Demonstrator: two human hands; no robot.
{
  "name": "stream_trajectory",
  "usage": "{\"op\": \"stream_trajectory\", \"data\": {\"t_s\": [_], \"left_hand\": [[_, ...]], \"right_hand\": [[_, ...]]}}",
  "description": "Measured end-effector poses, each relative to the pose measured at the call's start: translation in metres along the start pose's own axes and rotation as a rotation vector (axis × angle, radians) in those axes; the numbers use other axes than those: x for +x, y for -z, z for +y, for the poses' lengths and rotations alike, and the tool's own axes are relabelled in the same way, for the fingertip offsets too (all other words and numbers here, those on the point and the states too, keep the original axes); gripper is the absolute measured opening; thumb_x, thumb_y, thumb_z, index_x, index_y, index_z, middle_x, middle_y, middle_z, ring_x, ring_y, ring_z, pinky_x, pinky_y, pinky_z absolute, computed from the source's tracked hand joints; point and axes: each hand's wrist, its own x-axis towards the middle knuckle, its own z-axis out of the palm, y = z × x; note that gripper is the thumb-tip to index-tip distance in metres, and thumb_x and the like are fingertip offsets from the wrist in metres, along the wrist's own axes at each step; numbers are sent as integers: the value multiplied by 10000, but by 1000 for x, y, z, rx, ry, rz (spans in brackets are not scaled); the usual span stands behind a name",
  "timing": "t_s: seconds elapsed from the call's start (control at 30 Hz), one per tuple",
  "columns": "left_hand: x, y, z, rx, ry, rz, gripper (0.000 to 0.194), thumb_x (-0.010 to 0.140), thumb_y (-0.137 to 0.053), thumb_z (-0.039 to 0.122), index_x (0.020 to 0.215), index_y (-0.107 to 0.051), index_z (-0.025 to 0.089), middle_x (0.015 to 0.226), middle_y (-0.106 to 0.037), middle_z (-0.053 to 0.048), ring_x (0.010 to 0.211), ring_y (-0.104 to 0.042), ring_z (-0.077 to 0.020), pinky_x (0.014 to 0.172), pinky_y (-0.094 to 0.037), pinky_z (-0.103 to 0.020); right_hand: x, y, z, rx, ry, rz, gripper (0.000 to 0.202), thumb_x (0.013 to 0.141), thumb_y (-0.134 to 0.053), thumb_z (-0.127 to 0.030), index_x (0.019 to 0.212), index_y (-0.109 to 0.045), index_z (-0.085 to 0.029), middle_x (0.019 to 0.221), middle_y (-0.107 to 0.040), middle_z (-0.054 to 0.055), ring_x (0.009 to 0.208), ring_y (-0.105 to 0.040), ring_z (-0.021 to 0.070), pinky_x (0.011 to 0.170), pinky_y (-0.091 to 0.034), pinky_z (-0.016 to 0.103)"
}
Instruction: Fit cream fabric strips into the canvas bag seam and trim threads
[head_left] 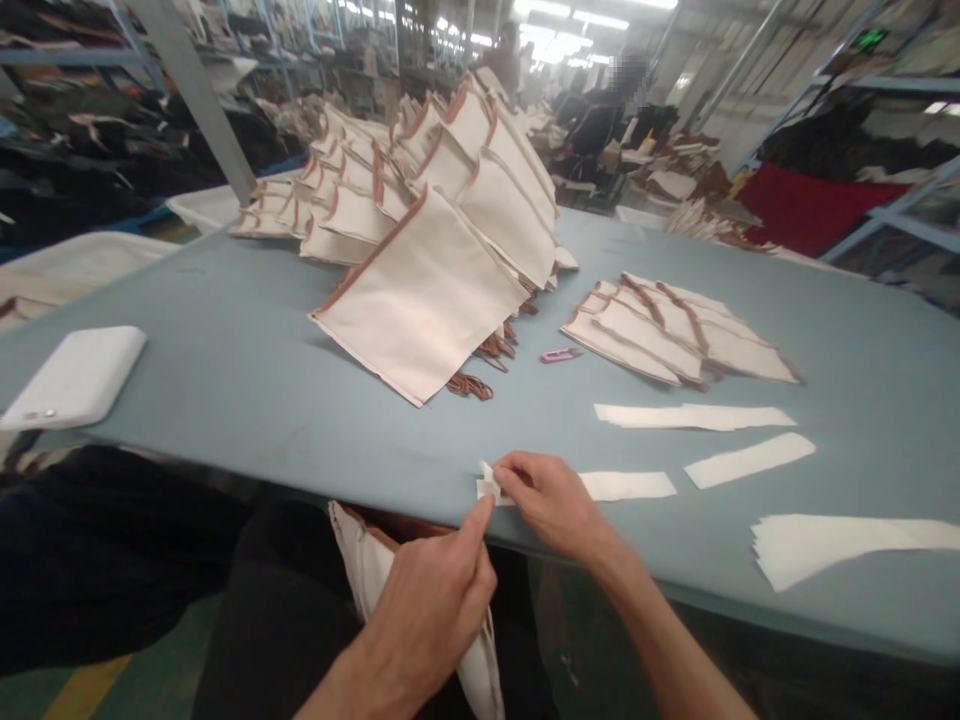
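Observation:
At the table's near edge, my right hand (551, 503) pinches the left end of a white strip (630, 486), where a small piece stands up. The strip runs out to the right beneath the hand. My left hand (431, 605) reaches its index finger to that same end, while its other fingers curl in over a cream cloth bag (367, 560) with brown edging. That bag hangs between my lap and the table edge, partly hidden by the hand. More white strips, one group (694, 416) and one angled strip (750, 460), lie to the right.
A tall pile of cream cloth bags (424, 290) with brown cords stands mid-table. A smaller stack (660, 330) lies to its right, with pink thread snips (561, 355) between. A white device (79, 378) sits left; fanned strips (825, 545) lie right.

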Motion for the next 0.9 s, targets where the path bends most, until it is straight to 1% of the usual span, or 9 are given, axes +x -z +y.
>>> {"op": "stream_trajectory", "data": {"t_s": [0.1, 0.23, 0.37, 0.43, 0.5, 0.63, 0.73, 0.8, 0.9], "left_hand": [[16, 2, 11, 138, 72, -136, 571, 975, -434, 150, 1542, -502, 125, 901, -828, -157, 825, -809, -381, 741, -623, -473], [22, 2, 15, 171, 122, -147, 522, 986, -427, 155, 1492, -555, 136, 871, -823, -163, 827, -805, -394, 750, -614, -490], [22, 3, 14, 203, 141, -162, 491, 983, -436, 160, 1452, -580, 168, 837, -818, -135, 830, -805, -375, 747, -603, -450], [23, 3, 14, 217, 145, -167, 497, 982, -439, 164, 1462, -570, 172, 844, -818, -131, 842, -804, -374, 749, -598, -444], [25, 4, 15, 229, 150, -170, 499, 988, -435, 167, 1471, -564, 168, 841, -817, -131, 852, -804, -371, 753, -595, -439], [25, 4, 17, 249, 150, -173, 526, 999, -426, 168, 1514, -532, 141, 854, -818, -150, 835, -805, -377, 762, -599, -456], [25, 3, 19, 292, 145, -205, 570, 1001, -424, 165, 1567, -481, 142, 863, -823, -155, 830, -808, -383, 765, -610, -475], [25, 3, 20, 340, 147, -241, 590, 1005, -429, 172, 1595, -447, 150, 869, -826, -155, 832, -810, -384, 763, -620, -481], [27, 4, 23, 388, 154, -296, 616, 1009, -436, 170, 1623, -395, 139, 893, -832, -156, 835, -810, -389, 767, -632, -496]], "right_hand": [[-2, 0, 8, 44, 27, -5, 349, 1055, -468, -277, 800, -686, -175, 742, -698, -4, 703, -622, 156, 622, -379, 242], [-13, 3, 16, 45, 60, 32, 390, 1089, -385, -262, 851, -685, -189, 809, -714, 6, 769, -646, 163, 695, -424, 253], [-27, 2, 16, -7, 77, 100, 132, 995, -595, -222, 1061, -704, -190, 949, -738, 31, 879, -684, 198, 765, -439, 281], [-30, -1, 14, -51, 85, 144, 174, 933, -672, -189, 1105, -696, -175, 1033, -728, 67, 961, -681, 237, 803, -435, 308], [-29, -6, 13, -85, 97, 172, 169, 928, -689, -189, 1096, -701, -175, 1067, -711, 89, 995, -666, 261, 803, -431, 319], [-24, -17, 14, -72, 118, 214, 93, 942, -671, -155, 1007, -717, -203, 1027, -701, 74, 959, -650, 242, 768, -424, 301], [-24, -17, 20, 19, 134, 251, 117, 956, -620, -149, 924, -709, -217, 988, -701, 57, 934, -643, 224, 775, -427, 301], [-23, -13, 26, 115, 132, 285, 106, 941, -618, -186, 877, -692, -228, 944, -702, 36, 882, -636, 210, 778, -434, 303], [-18, -2, 37, 291, 43, 399, 126, 938, -596, -295, 847, -653, -229, 805, -673, 9, 745, -610, 195, 705, -447, 302]]}}
